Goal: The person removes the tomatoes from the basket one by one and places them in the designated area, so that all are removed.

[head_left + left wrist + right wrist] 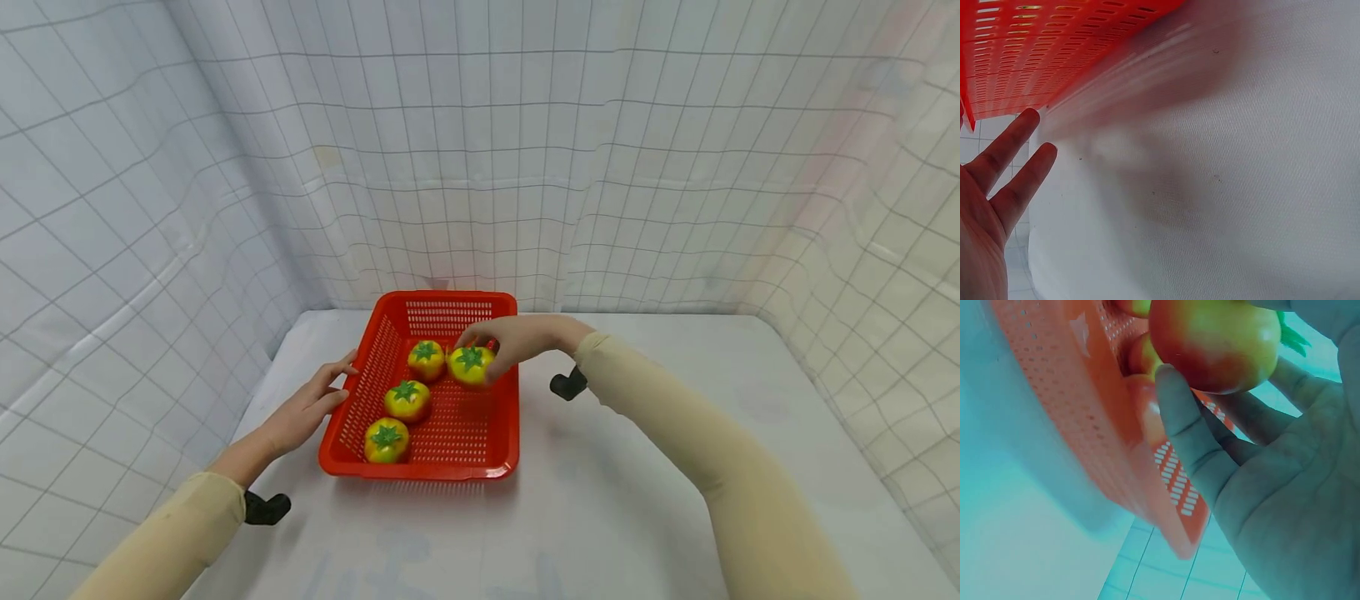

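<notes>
My right hand (pixel 513 340) holds a yellow-and-red tomato (pixel 471 367) with a green leafy top, over the right part of a red plastic basket (pixel 504 454). The right wrist view shows the fingers and thumb around this tomato (pixel 1216 347). Three similar tomatoes lie in the basket: one near the middle (pixel 427 361), one nearer (pixel 408 402) and one at the front left (pixel 387 440). Something red behind my right hand is mostly hidden. At the basket's left rim, my left hand (pixel 303 410) touches with its fingers extended; in the left wrist view, two fingers (pixel 1022 181) are spread beside the slotted wall.
The basket stands on a white-covered table (pixel 645 500). White grid-patterned curtains (pixel 480 167) hang behind it and on both sides. A black wrist mount (pixel 267 508) juts out under the left wrist, and another black mount (pixel 567 384) under the right.
</notes>
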